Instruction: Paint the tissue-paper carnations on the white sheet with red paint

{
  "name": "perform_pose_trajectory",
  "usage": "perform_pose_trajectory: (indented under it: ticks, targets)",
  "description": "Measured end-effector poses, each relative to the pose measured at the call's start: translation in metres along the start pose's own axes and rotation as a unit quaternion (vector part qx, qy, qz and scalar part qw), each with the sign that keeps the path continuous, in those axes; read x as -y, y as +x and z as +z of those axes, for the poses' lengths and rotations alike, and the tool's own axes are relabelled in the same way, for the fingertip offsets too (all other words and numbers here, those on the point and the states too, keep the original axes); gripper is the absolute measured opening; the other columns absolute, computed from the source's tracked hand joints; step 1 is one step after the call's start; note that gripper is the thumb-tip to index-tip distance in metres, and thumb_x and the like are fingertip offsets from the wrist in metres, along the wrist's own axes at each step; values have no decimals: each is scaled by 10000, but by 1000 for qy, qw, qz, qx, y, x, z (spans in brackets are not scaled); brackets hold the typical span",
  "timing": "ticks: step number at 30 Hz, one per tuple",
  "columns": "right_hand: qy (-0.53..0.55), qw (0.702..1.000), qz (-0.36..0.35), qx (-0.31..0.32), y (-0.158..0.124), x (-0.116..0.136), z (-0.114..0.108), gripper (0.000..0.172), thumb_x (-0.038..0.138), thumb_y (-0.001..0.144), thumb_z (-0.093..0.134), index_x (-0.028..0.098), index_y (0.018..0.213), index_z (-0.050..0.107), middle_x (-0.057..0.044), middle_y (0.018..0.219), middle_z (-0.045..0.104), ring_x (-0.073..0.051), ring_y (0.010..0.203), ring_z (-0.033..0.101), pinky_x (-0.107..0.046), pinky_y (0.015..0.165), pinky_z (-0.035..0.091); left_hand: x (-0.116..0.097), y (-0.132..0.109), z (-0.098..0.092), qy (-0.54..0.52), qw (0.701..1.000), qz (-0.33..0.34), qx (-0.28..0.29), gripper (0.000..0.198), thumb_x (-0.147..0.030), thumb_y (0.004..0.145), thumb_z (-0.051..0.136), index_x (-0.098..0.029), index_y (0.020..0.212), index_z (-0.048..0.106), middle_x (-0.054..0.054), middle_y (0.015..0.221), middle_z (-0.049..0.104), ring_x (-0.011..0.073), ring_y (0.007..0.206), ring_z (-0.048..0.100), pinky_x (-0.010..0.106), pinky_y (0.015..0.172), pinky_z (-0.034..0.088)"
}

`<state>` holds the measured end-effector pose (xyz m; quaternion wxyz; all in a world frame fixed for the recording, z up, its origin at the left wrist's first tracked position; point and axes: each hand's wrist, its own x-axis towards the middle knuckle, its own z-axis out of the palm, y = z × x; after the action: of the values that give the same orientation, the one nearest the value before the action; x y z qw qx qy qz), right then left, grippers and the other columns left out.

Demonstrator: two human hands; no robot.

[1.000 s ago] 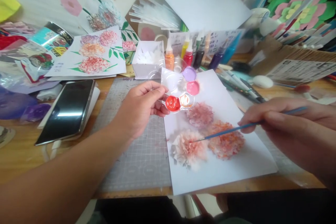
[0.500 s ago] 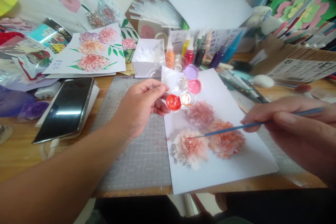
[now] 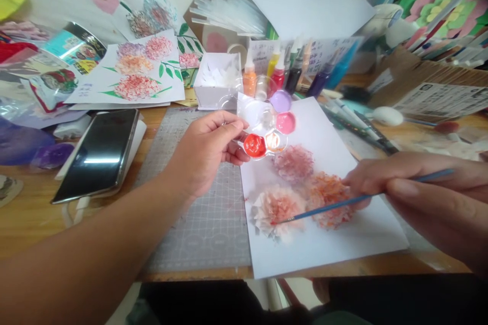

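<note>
Pinched in my left hand (image 3: pixel 213 155) is a clear plastic paint palette (image 3: pixel 263 122) with wells of red, pink, lilac and whitish-orange paint. It hovers over the upper part of a white paper sheet (image 3: pixel 328 256). My right hand (image 3: pixel 419 188) grips a thin blue paintbrush (image 3: pixel 331 206), whose red-tipped bristles touch the pale ruffled flower (image 3: pixel 278 208) at the sheet's lower left. An orange-red flower (image 3: pixel 330 200) lies beside it, partly behind the brush and my fingers. A dusky pink flower (image 3: pixel 293 162) sits above, just under the palette.
Underneath lies a grey cutting mat (image 3: pixel 206 233). A phone (image 3: pixel 101 155) leans at left. Behind stand a small white box (image 3: pixel 217 95) and several paint bottles (image 3: pixel 280 73). Finished flower pictures (image 3: pixel 139 73) rest at back left, and a cardboard box (image 3: pixel 430 84) stands at right.
The brush tip has moved down from the pale flower's middle to its lower part, with my right hand shifting slightly left and down. The palette stays in my left hand.
</note>
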<state>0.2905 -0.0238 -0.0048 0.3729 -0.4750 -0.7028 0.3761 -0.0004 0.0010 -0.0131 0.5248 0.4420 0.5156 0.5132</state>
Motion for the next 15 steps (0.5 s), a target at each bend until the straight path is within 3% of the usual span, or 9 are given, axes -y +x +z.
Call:
perform_pose_trajectory:
  ticks: [5, 11, 15]
  targets:
    - [50, 998, 28, -40, 7, 5, 1, 144, 420, 748, 730, 286, 742, 782, -61, 765, 756, -171, 680, 711, -185, 519, 530, 0, 0, 0, 5, 1000, 6, 3, 137, -290, 782, 655, -162, 830, 648, 30, 663, 664, 142, 517, 618, 251, 481, 477]
    - [120, 986, 62, -97, 10, 5, -1, 129, 380, 698, 763, 251, 703, 766, -68, 739, 745, -181, 736, 715, -236, 666, 581, 0, 1, -1, 12, 1000, 8, 0, 146, -302, 780, 665, -165, 831, 662, 32, 681, 676, 136, 516, 614, 254, 486, 486]
    - [101, 990, 61, -71, 11, 4, -3, 163, 402, 682, 779, 239, 680, 776, -88, 728, 742, -185, 698, 708, -235, 604, 562, 1, 2, -1, 6, 1000, 5, -5, 133, -286, 771, 670, -162, 818, 666, 28, 690, 674, 132, 524, 615, 251, 486, 492]
